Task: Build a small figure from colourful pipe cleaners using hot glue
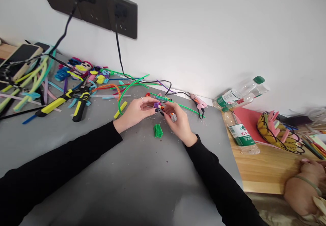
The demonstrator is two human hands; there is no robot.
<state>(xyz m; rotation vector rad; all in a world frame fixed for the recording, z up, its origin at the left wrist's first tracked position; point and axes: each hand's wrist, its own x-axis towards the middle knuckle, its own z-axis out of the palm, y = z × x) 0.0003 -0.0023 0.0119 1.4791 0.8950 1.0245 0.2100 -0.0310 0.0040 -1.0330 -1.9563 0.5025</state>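
My left hand [136, 110] and my right hand [179, 122] meet over the grey mat [132, 171], both in black sleeves. Together they pinch a small pipe-cleaner piece [158, 106] of purple and orange coils; the left fingers close on its purple end, the right fingers on its other end beside a small silvery bit [173, 117]. A short green pipe-cleaner bundle [158, 131] lies on the mat just below the hands. A ring shows on a left finger.
Yellow-handled pliers [80, 105] and a yellow cutter [52, 106] lie left among several loose pipe cleaners [30, 83]. A pink glue gun [199, 102] sits behind the hands. Two water bottles [239, 131], a wire basket [278, 132] and another person's hand [303, 185] are at right.
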